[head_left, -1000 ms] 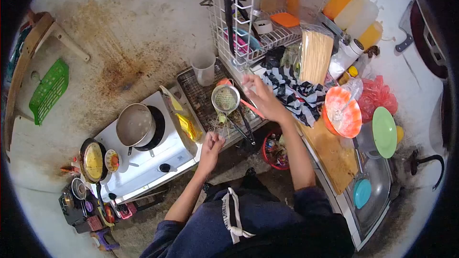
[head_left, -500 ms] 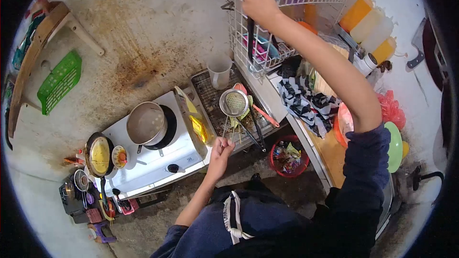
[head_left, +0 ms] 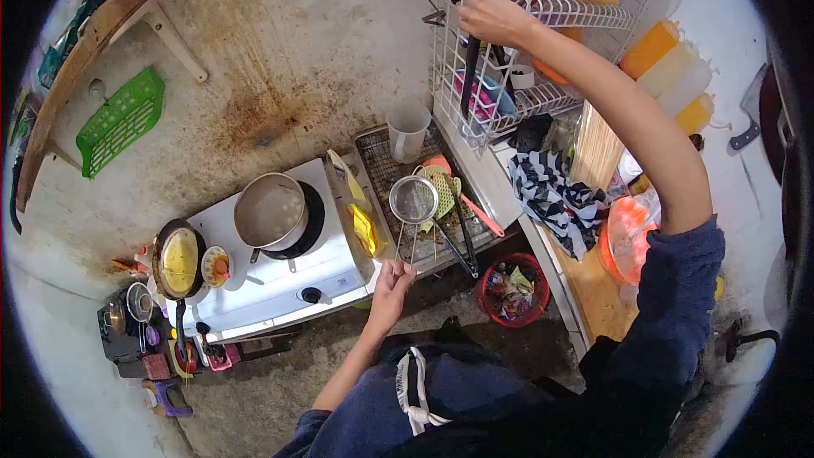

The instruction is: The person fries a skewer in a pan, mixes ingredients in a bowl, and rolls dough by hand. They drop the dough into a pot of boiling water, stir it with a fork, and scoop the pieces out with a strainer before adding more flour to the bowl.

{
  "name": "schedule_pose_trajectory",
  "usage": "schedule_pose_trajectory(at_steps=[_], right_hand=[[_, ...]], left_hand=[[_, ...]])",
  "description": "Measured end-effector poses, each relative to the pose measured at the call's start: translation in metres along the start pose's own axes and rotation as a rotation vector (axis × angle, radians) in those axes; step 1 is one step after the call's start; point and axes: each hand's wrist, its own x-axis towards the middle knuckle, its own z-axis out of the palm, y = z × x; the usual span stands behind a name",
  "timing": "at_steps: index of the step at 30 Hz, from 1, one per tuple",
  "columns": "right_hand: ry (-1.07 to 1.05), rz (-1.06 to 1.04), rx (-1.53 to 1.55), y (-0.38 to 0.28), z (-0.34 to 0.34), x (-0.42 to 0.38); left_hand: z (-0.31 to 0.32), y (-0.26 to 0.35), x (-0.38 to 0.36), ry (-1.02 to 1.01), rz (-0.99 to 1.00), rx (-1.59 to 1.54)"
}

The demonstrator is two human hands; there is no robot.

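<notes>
My left hand is closed on the wire handle of a small round strainer, held over the wire rack tray. Raised at the upper right, my right hand is closed at the front of the white wire dish rack. A black handle hangs just below its fingers; whether the fingers grip it or the rack is too small to tell. Behind the strainer lie a green slotted utensil, a red-handled one and black tongs. A clear jug stands on the tray.
Left of the tray, a white stove holds a pot and a frying pan with yellow food. A red waste basket stands on the floor. Striped cloth lies on the right counter, near upright bottles.
My right hand has shifted slightly along the dish rack. The camera view has moved a little, and the strainer now sits slightly left of the green utensil, which shows more.
</notes>
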Motion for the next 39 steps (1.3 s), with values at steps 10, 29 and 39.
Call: schedule_pose_trajectory(at_steps=[10, 29, 39], right_hand=[[0.145, -0.033, -0.027, 0.001, -0.002, -0.008], [0.283, 1.012, 0.889, 0.085, 0.003, -0.076], [-0.216, 0.754, 0.499, 0.095, 0.025, -0.014]], left_hand=[[-0.005, -0.006, -0.003, -0.054, 0.018, -0.018], [0.0, -0.013, -0.004, 0.045, -0.076, 0.036], [0.032, -0.023, 0.005, 0.119, -0.093, -0.092]])
